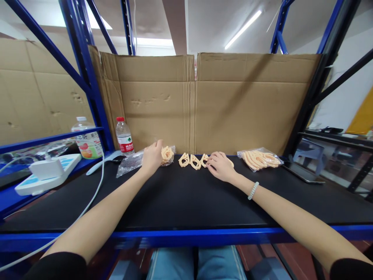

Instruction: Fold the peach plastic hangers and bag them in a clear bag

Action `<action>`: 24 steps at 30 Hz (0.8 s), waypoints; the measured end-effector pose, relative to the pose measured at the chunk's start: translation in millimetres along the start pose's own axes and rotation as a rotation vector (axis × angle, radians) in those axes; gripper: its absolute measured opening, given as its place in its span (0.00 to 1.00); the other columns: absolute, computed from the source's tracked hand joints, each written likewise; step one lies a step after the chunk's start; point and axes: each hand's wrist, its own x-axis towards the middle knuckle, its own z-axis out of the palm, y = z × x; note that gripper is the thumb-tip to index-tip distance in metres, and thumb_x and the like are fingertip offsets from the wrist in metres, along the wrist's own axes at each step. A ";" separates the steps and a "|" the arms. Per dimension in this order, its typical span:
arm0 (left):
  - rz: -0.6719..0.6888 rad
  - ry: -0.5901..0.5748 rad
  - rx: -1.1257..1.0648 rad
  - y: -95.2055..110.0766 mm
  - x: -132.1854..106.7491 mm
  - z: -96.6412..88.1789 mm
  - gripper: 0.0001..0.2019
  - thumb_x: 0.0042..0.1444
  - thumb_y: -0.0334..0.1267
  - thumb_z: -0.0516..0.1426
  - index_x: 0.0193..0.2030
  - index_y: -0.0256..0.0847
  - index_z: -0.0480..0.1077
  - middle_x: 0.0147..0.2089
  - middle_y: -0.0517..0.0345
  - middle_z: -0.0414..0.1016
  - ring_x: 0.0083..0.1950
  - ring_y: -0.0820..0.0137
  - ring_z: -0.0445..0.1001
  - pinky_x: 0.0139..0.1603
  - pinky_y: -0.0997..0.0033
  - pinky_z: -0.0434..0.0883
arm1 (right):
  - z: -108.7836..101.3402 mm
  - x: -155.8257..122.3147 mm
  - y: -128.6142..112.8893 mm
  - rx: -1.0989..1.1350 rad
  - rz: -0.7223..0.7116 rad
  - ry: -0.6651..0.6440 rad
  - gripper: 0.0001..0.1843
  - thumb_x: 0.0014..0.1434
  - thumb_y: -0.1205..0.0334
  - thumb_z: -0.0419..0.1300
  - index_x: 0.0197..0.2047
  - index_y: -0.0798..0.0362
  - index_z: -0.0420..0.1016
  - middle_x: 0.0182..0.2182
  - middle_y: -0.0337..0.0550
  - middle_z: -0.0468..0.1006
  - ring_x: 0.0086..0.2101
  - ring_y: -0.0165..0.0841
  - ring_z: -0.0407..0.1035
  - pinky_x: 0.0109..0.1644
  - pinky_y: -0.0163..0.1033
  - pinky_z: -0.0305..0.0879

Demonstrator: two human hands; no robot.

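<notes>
My left hand is closed on a clear plastic bag lying near the back of the black tabletop. At the bag's right end, beside my fingers, sits a bunch of beige openwork pieces. A short row of similar beige pieces lies to the right: a rounded one, a pointed one and one at my fingertips. My right hand lies palm down over the row's right part, its fingers loosely spread. Another piece's edge shows past the hand; the rest is covered.
Another bag of beige pieces lies at the back right. A red-capped bottle, a pale-handled utensil and a power strip with a white cable stand left. Cardboard walls the back; a blue edge runs along the front.
</notes>
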 end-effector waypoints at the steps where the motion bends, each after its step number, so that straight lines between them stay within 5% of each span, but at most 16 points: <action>1: 0.006 0.004 -0.003 -0.4 0.6 0.5 0.21 0.57 0.26 0.45 0.57 0.35 0.60 0.45 0.44 0.74 0.47 0.57 0.73 0.42 0.63 0.66 | -0.9 0.3 0.4 -0.002 0.004 0.001 0.16 0.64 0.62 0.46 0.35 0.52 0.76 0.36 0.47 0.76 0.46 0.40 0.61 0.53 0.47 0.50; 16: 0.076 0.000 -0.016 3.3 -0.4 3.8 0.12 0.57 0.29 0.47 0.41 0.38 0.71 0.41 0.48 0.76 0.44 0.60 0.73 0.42 0.64 0.65 | -13.0 4.1 1.6 0.002 -0.033 0.002 0.14 0.63 0.65 0.48 0.35 0.53 0.75 0.36 0.48 0.76 0.46 0.40 0.61 0.52 0.46 0.52; 20: 0.240 0.066 -0.121 18.5 -3.1 -4.3 0.13 0.57 0.28 0.47 0.41 0.38 0.72 0.41 0.49 0.76 0.46 0.61 0.71 0.47 0.62 0.65 | -27.2 6.5 7.7 0.009 0.026 0.085 0.15 0.64 0.62 0.47 0.36 0.53 0.75 0.36 0.47 0.77 0.45 0.40 0.62 0.52 0.47 0.53; 24: 0.571 0.042 -0.317 47.0 -16.5 -19.9 0.14 0.61 0.31 0.45 0.43 0.41 0.71 0.42 0.51 0.75 0.46 0.65 0.70 0.50 0.62 0.65 | -40.7 5.6 22.6 0.042 0.182 0.204 0.16 0.63 0.61 0.47 0.35 0.52 0.76 0.36 0.48 0.77 0.44 0.41 0.63 0.50 0.48 0.55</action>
